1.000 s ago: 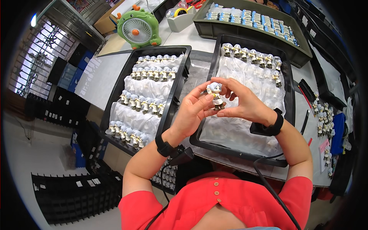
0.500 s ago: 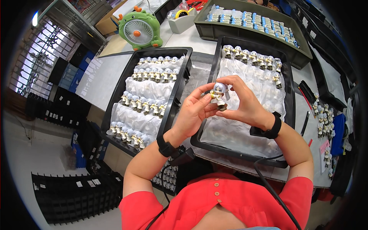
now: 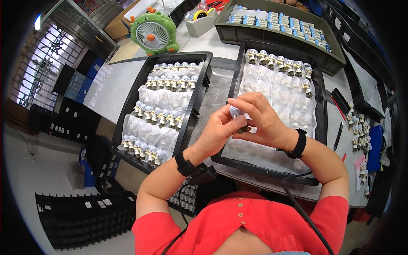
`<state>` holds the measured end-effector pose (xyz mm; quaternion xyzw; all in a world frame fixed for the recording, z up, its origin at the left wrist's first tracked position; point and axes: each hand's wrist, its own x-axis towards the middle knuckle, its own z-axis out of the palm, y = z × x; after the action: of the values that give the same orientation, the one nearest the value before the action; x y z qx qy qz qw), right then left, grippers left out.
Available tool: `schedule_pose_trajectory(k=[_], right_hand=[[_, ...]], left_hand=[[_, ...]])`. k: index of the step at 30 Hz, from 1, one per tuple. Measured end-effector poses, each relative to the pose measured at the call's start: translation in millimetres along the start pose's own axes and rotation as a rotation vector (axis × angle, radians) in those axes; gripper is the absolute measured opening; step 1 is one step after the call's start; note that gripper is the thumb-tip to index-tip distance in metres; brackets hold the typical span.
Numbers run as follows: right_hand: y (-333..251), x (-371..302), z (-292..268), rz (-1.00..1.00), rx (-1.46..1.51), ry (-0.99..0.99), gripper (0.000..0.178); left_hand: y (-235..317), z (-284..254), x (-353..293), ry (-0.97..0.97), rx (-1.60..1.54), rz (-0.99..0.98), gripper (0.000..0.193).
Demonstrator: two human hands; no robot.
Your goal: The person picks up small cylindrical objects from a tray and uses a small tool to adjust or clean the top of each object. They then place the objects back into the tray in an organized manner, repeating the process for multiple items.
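Above the left edge of the right-hand black tray (image 3: 321,114), one small figurine (image 3: 234,112) with pale blue hair is held between the two hands. The left hand (image 3: 219,131) has its fingers grasping the figurine, thumb laid across the front. The right hand (image 3: 265,121) has its fingers curled around the same piece from the other side; whether they press on it cannot be told. Most of the figurine's body is hidden. A black band is worn on each wrist. The tray below contains a row of figurines along its far end, a single one under the row's right end, and a white sheet (image 3: 257,80) over much of the remainder. To its left, a second black tray (image 3: 195,95) contains four rows of similar figurines on white sheeting. Beyond the trays, on the surface (image 3: 114,85), are a green fan (image 3: 150,36), a tape dispenser (image 3: 201,26) and an olive bin (image 3: 227,35) of blue-and-white pieces. At the right are loose figurines (image 3: 361,131) and, nearer the tray, a black marker (image 3: 338,136).
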<state>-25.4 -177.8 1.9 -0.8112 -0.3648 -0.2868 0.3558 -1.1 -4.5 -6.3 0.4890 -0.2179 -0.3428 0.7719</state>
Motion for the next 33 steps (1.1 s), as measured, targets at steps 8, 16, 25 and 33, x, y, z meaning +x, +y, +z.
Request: schedule_pose_trajectory(k=[8, 16, 25, 33], right_hand=[[0.9, -0.9, -0.3, 0.168, 0.182, -0.006, 0.081], [3.0, 1.1, -4.6, 0.204, 0.291, -0.040, 0.074], [3.6, 0.0, -1.6, 0.177, 0.247, -0.023, 0.075], [5.0, -2.0, 1.5, 0.198, 0.241, -0.025, 0.075]], left_hand=[[6.0, 1.7, 3.0, -0.052, -0.201, -0.009, 0.041], [10.9, -1.1, 2.8, -0.082, -0.243, -0.026, 0.043], [11.0, -1.3, 3.5, -0.072, -0.243, -0.030, 0.041], [10.3, -2.4, 5.6, -0.066, -0.299, -0.065, 0.046]])
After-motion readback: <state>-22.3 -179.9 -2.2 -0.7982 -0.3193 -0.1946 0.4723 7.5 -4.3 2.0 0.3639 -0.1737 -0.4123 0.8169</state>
